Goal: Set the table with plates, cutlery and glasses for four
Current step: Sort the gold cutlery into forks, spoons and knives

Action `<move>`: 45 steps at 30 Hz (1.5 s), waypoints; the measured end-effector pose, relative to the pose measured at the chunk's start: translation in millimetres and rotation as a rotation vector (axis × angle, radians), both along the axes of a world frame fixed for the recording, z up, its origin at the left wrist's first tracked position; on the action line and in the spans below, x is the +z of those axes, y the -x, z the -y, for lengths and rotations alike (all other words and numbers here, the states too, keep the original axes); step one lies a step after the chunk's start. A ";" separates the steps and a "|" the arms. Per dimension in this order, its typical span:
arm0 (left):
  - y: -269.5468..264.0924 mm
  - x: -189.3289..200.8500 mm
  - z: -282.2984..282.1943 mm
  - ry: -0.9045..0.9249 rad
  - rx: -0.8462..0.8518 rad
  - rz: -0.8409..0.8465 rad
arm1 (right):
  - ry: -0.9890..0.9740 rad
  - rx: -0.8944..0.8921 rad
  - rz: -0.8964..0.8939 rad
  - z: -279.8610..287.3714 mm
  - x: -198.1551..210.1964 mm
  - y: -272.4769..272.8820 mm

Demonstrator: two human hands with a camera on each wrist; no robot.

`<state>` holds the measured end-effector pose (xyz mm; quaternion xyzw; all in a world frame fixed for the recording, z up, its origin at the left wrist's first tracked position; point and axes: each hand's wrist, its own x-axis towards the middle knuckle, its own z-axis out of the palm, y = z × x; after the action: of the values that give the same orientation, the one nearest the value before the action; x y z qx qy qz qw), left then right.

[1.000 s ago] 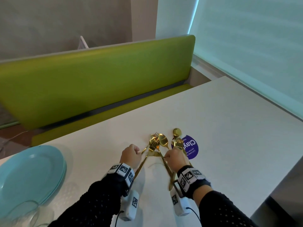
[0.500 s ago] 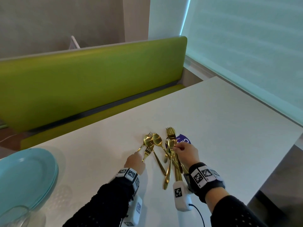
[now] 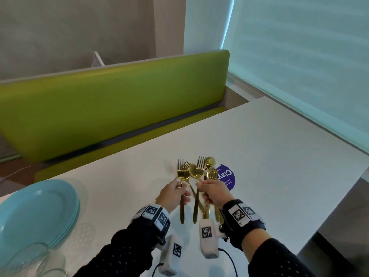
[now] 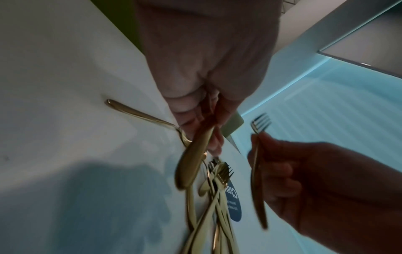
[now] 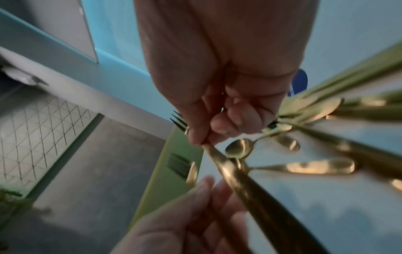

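forks: left hand (image 3: 173, 194) grip holds one (image 3: 182, 188), right hand (image 3: 214, 191) another (image 3: 198, 186); tines point away.

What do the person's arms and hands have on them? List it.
Both arms wear black knit sleeves. Each wrist carries a black band with white square-code tags: left wrist, right wrist. A white camera box with a black code marker hangs under each wrist, a black cable trailing from it. Left hand and right hand are bare.

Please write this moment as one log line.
left hand: holds fork | right hand: holds fork | plates: stacked
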<state>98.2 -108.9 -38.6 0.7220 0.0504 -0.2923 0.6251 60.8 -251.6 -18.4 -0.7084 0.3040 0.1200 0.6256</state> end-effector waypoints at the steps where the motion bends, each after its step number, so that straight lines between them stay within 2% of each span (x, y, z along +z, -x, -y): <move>1: 2.9 1.3 1.0 0.032 -0.019 -0.027 | -0.036 0.022 -0.013 -4.1 1.2 0.8; 5: 11.8 1.8 1.6 0.067 -0.099 -0.061 | -0.092 0.054 -0.014 -17.3 2.8 3.6; 17: 18.7 6.4 3.1 0.125 -0.079 -0.102 | -0.056 0.030 -0.013 -19.8 -5.7 3.8; 22: 19.5 6.5 5.1 0.104 -0.105 -0.076 | 0.129 0.089 0.013 -16.7 -8.0 1.1; 27: 18.4 -1.4 6.8 0.011 -0.066 0.000 | 0.203 0.103 0.042 -12.0 -11.7 -1.4; 33: 3.3 -5.9 -9.9 -0.121 0.022 0.077 | 0.461 -0.099 -0.128 34.4 -28.6 3.9; 39: -9.6 -10.4 -15.0 -0.223 0.071 0.095 | 0.533 -0.039 -0.272 33.3 -45.7 -0.5; 45: -11.8 -11.8 -9.9 -0.206 0.055 0.068 | 0.577 -0.038 -0.339 21.7 -64.7 -9.7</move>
<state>110.0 -99.0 -50.4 0.7903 0.0785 -0.2437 0.5566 70.5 -273.3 -83.1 -0.8205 0.4381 0.1335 0.3420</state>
